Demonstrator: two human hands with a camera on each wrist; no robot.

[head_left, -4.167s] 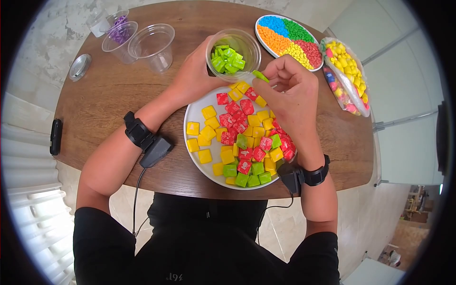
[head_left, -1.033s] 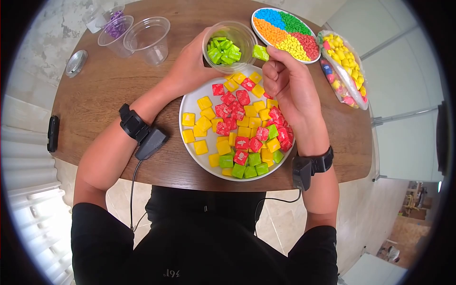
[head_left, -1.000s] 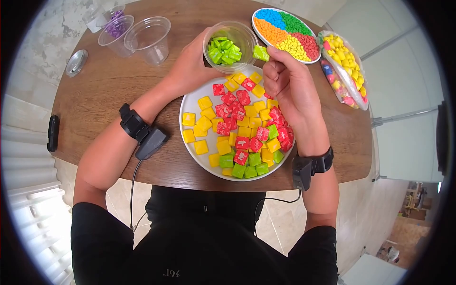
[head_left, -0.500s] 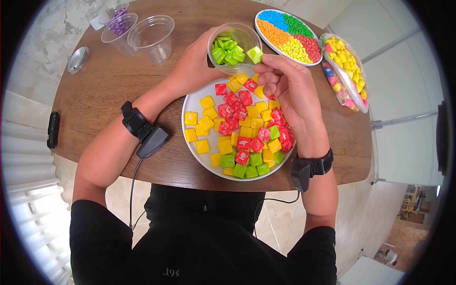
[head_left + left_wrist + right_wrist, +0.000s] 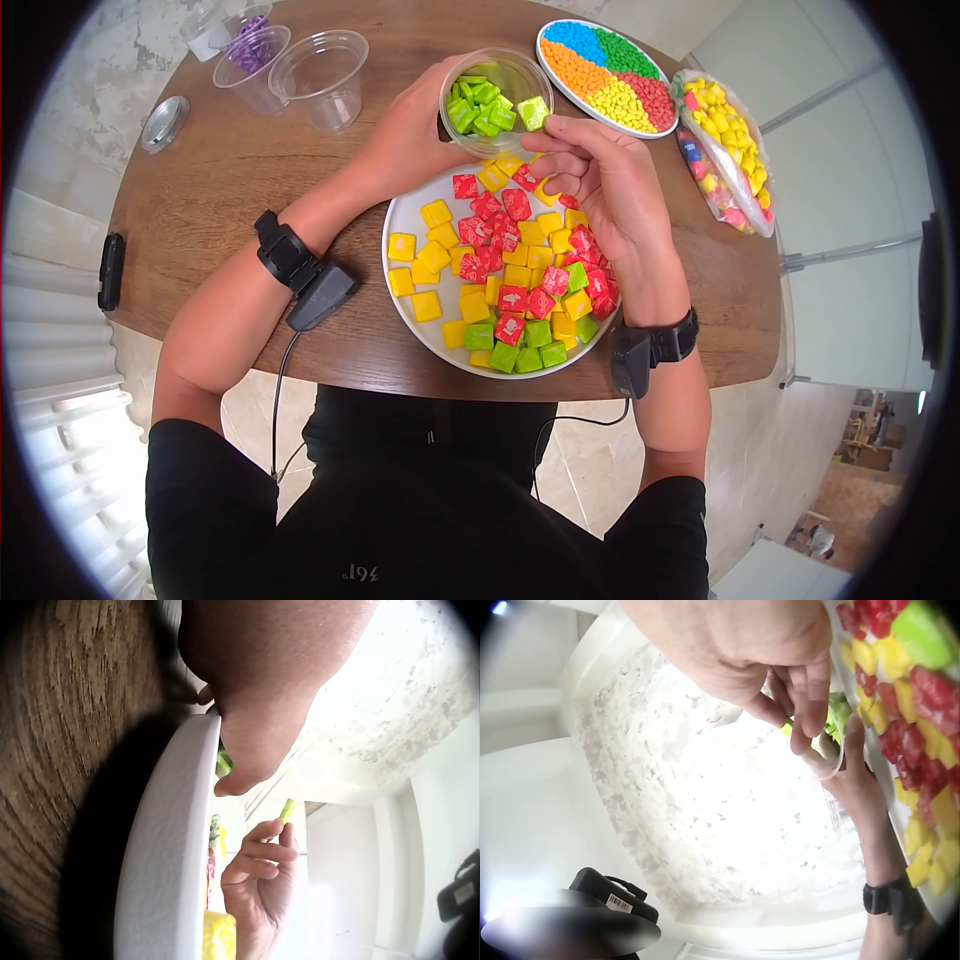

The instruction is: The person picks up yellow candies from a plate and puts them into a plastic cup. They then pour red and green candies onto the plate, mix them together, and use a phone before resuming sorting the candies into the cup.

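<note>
My left hand [image 5: 415, 125] grips a clear plastic cup [image 5: 512, 75] tilted toward me above the plate's far edge. Inside it lies a heap of green-wrapped square candies [image 5: 480, 105]. Between thumb and index finger, my right hand [image 5: 620, 190] pinches one more green square candy [image 5: 533, 113], which overlaps the cup's right rim in the head view. Its other fingers are loosely bent. From the left wrist, that candy [image 5: 287, 810] shows edge-on at the fingertips. Below both hands sits a white plate [image 5: 408, 213] of mixed yellow, red and green square candies.
Two clear cups, one unfilled [image 5: 320, 85] and one with purple bits [image 5: 252, 55], stand back left beside a round lid [image 5: 166, 125]. An oval plate of colour-sorted small pieces [image 5: 610, 80] and a bag of yellow pieces [image 5: 730, 140] lie back right.
Over the last second the pinched green candy has shifted left, from beside the cup to over its rim. A green candy seen mid-plate 4.2 s ago is gone from there. The left hand keeps its grip.
</note>
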